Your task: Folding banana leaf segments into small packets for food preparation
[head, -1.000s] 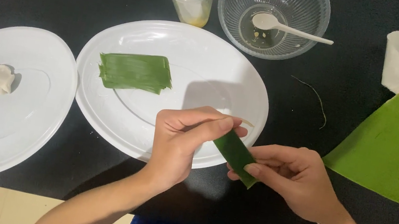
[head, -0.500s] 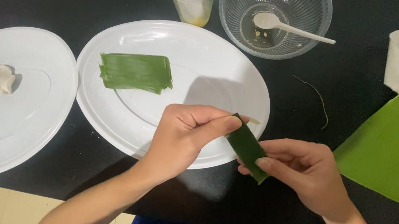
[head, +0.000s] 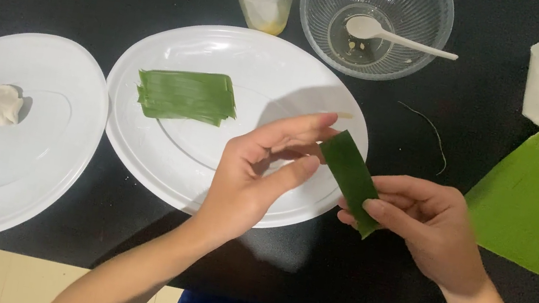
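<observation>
Head view: the folded leaf strip (head: 352, 177), dark green, narrow and glossy, was held tilted above the near rim of the white oval plate (head: 140, 145). Right hand (head: 427, 223) fingers pinched its lower end; left hand (head: 259, 171) fingers touched its upper end. Versus half a second before, the strip stood more upright, left fingers more extended.

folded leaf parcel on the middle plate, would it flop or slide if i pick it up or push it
The folded leaf parcel looks thin and flat, so probably light and somewhat floppy. Its layered edges seem loose, so it may unfold when lifted. On the smooth white plate it would likely slide, not roll.
</observation>
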